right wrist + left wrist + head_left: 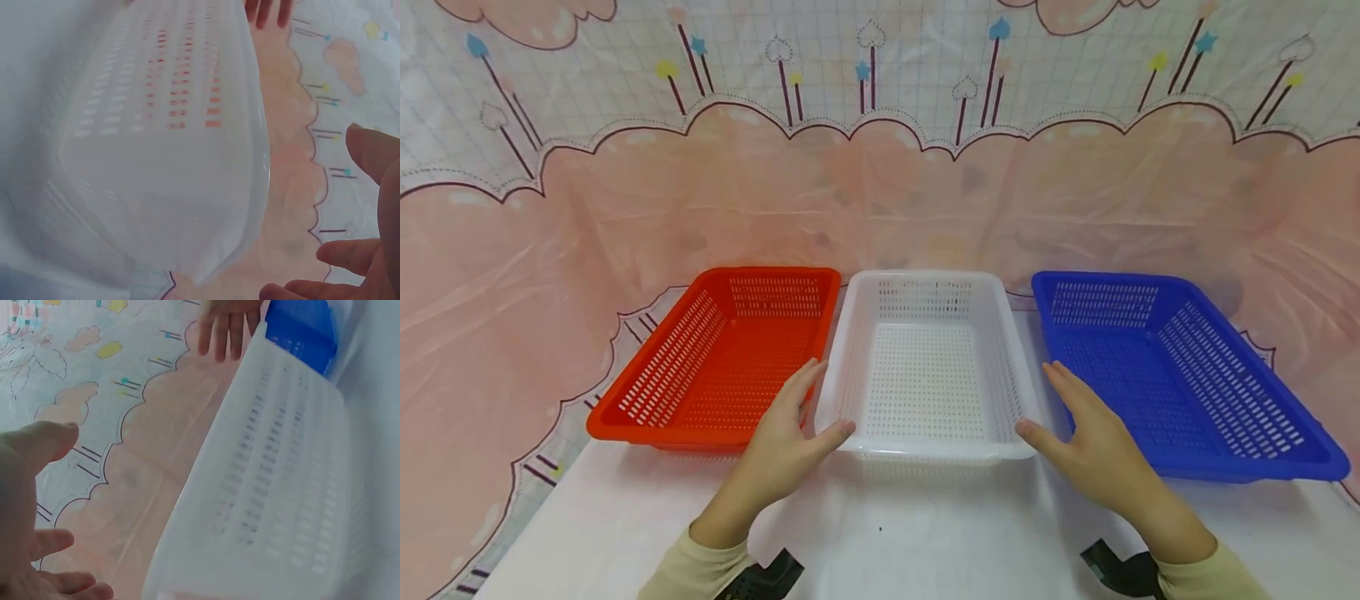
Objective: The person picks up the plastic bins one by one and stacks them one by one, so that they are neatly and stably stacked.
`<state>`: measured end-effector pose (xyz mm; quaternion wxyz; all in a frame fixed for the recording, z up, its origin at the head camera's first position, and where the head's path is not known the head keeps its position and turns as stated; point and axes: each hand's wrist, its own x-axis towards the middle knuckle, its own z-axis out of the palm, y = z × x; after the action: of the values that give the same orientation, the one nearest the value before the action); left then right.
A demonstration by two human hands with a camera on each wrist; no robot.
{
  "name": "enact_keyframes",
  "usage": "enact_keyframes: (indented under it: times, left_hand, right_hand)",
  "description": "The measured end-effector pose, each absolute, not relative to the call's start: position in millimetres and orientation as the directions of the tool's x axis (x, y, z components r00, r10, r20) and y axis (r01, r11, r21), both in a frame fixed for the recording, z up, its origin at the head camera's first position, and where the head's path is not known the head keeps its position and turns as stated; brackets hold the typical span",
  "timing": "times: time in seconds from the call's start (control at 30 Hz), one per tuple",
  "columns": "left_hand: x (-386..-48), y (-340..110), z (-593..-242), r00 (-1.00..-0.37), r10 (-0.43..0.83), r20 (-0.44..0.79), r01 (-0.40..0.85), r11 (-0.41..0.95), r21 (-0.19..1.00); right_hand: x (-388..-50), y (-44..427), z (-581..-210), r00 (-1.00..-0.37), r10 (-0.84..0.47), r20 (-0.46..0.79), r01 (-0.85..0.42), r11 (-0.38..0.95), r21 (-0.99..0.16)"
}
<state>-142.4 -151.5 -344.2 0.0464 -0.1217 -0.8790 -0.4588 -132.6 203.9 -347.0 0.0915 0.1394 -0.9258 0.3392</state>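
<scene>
A white perforated plastic basket (925, 447) stands in the middle of the table, between both hands. My left hand (786, 442) is by its front left corner, thumb spread from the fingers, and also overlaps the edge of the red basket (670, 437) in the head view. At the front right corner is my right hand (1101, 446), fingers extended, partly in front of the blue basket (1247, 468). Both wrist views show a gap between the near hand and the white basket (156, 169). Neither hand holds anything. The insides of all three baskets show only bare mesh.
White tabletop (925, 542) extends in front of the baskets. Behind them hangs a pink and white patterned cloth (925, 200). Dark straps (767, 577) sit at both wrists, near the beige sleeves (696, 571).
</scene>
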Motion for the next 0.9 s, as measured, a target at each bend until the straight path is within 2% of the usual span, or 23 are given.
enact_keyframes:
  times: [0.2,0.3,0.63,0.9]
  left_hand:
    - [-140,-141,-352,-0.966,0.156,0.206,0.252,0.4,0.881]
    - [-140,-137,-356,-0.963,0.133,0.236,0.27,0.383,0.883]
    - [-144,-132,-364,-0.965,0.05,0.258,0.249,0.486,0.838]
    - [-145,-129,-372,-0.967,0.016,0.253,0.228,0.487,0.843]
  right_hand:
    - [-127,196,-354,-0.933,-0.188,0.306,-0.345,0.704,-0.621]
    - [-126,191,-357,-0.931,-0.181,0.318,-0.35,0.695,-0.628]
    - [-127,182,-366,-0.949,-0.145,0.281,-0.299,0.701,-0.647]
    - [-129,182,-374,-0.96,-0.116,0.255,-0.259,0.718,-0.646]
